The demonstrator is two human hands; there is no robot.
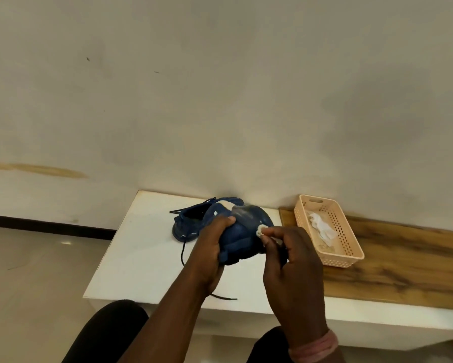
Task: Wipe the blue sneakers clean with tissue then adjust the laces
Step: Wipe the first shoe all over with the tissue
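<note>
My left hand [211, 241] grips a blue sneaker [242, 233] from its left side and holds it above the white table [136, 258], its blue sole turned up toward me. My right hand [289, 258] pinches a small wad of white tissue [262, 230] against the sole's right edge. A second blue sneaker [187, 221] lies on the table just behind, its opening showing and its dark laces [183, 251] trailing toward the front. Another lace end [224, 297] hangs below my left wrist.
A peach perforated basket [351, 247] with crumpled white tissues [322, 226] stands on a wooden board [403, 263] at the right. The wall [220, 100] rises directly behind the table. Tiled floor [36, 271] lies to the left. My knees show at the bottom edge.
</note>
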